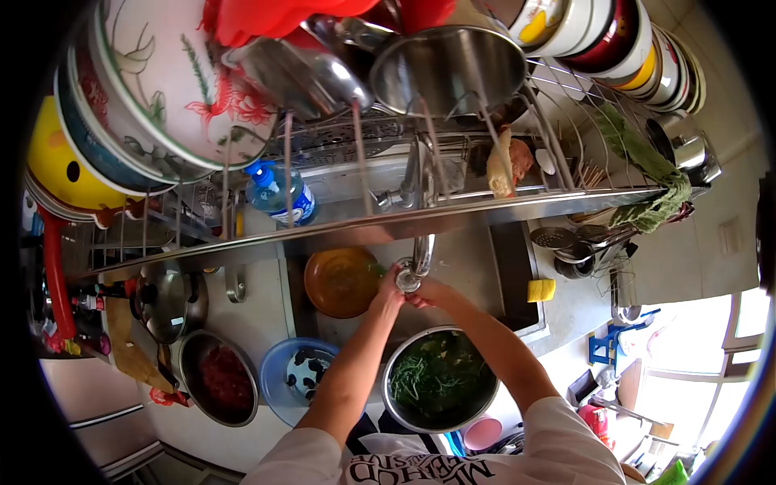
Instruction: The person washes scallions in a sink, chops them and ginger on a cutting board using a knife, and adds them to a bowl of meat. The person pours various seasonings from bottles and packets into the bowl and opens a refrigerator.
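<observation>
Both my hands are together under the faucet head [408, 280] over the sink [477, 283]. My left hand [390, 289] is at the left side of the faucet head, near the brown bowl [339, 281]. Just right of and below the faucet head is my right hand [427, 294]. The faucet and small size hide the fingers of both hands, and I cannot make out anything in them. A metal bowl of leafy greens in water [440, 378] stands below my hands, between my forearms.
A dish rack [356, 224] with bowls and pots hangs across the top. Left are a blue basin [275, 380] and a metal bowl with red contents [222, 380]. A yellow sponge [541, 290] lies at the sink's right edge. A blue soap bottle [279, 196] stands behind the sink.
</observation>
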Demonstrator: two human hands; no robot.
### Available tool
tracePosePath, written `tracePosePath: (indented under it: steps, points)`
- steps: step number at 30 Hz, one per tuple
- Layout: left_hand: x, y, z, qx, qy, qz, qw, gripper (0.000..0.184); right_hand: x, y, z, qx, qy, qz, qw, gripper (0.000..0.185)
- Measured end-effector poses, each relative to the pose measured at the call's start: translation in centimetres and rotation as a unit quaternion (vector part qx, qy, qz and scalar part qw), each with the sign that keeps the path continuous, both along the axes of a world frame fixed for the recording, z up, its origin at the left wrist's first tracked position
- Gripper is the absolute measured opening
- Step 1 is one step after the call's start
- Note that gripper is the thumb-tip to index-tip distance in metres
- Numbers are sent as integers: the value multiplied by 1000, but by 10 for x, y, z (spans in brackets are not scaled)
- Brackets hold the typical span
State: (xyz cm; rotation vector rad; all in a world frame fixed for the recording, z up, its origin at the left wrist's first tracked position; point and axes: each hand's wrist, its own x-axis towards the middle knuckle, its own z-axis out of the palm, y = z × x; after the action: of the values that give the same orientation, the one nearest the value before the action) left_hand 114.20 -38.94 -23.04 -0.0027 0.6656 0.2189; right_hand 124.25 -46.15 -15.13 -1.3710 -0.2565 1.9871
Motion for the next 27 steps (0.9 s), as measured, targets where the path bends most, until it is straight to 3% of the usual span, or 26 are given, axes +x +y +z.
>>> tracePosePath:
  steps: [1,3,5,8,9,12,13,15,18,19,21,22,23,24,25,26,27]
  points:
    - [7,-5,-39,-13,-139,-9,990,34,4,-3,25,-6,-50,5,999,26]
    - [29,-18,-39,-17,-134,24,990,31,17,-15,54,-15,-120,15,993,32]
    - [61,-31,25,-1,153,101,983,33,28,-28,68,-13,-168,15,986,31]
    - [76,-34,27,-66,93,83,990,33,31,-45,100,-8,-246,29,969,29]
    - [71,-31,34,-52,47,72,995,33,32,-50,107,-5,-272,44,961,29]
    - [30,13,-34,-17,-21,256,966,12,35,-82,146,45,-301,44,952,28]
    - [16,38,-11,87,45,224,970,13,39,-95,162,68,-305,38,949,28]
    - [-13,89,42,276,206,135,929,18,42,-119,187,96,-424,-54,899,22]
    - [1,116,113,603,266,84,748,39,48,-131,193,171,-611,-112,765,16]
    - [15,121,129,595,252,71,760,42,49,-131,194,202,-673,-120,701,14]
    - [40,123,153,579,221,45,783,48,45,-128,182,237,-729,-132,629,11]
    - [49,127,135,647,163,45,744,51,43,-126,169,256,-753,-138,590,10]
    - [49,136,127,710,149,9,688,53,49,-139,147,238,-802,-18,547,14]
    - [44,145,121,767,135,-29,627,55,62,-161,103,165,-824,238,487,19]
    - [29,151,112,719,145,-47,678,59,67,-179,83,51,-739,394,544,21]
    - [18,161,106,758,188,-113,615,60,70,-186,80,2,-706,428,564,21]
    - [1,151,121,810,266,-154,499,61,73,-192,77,-46,-671,461,579,22]
